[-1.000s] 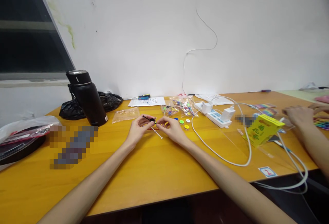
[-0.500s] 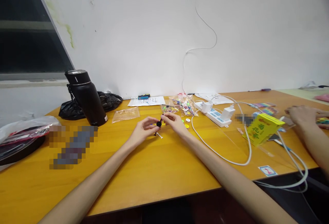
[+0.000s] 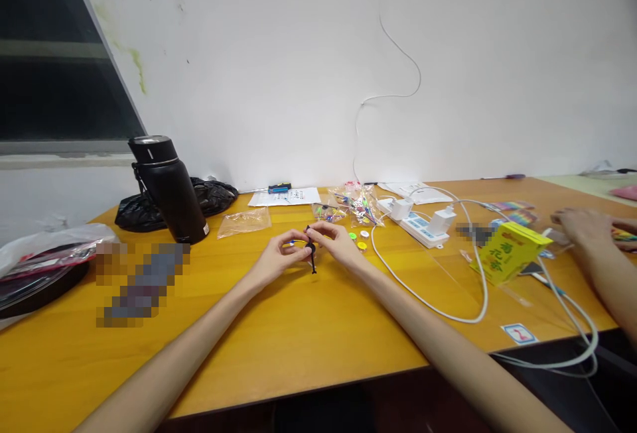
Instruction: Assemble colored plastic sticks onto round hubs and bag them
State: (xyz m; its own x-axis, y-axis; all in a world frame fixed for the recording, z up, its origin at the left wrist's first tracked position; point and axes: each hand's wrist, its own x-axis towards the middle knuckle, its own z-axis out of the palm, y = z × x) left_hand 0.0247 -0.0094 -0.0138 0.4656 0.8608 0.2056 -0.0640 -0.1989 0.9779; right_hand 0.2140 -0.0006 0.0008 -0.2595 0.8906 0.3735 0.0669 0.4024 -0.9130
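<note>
My left hand (image 3: 279, 257) and my right hand (image 3: 336, 242) meet over the middle of the orange table (image 3: 298, 333). Between their fingertips both pinch a small black round part on a thin black rod (image 3: 312, 255), which stands nearly upright with its lower end pointing at the table. A yellow bit shows between the fingers. Small round green, yellow and white pieces (image 3: 359, 239) lie just right of my right hand. Clear bags of small coloured parts (image 3: 355, 206) lie behind them.
A black flask (image 3: 169, 187) stands at the left before a black bag (image 3: 209, 197). A white power strip (image 3: 418, 224) with chargers and cables lies right of centre, with a yellow box (image 3: 508, 250) near it. Another person's hand (image 3: 582, 226) rests at the far right.
The black rod has turned from lying slanted to nearly upright between my fingers, and my hands have closed in around it. The white stick seen earlier is out of sight.
</note>
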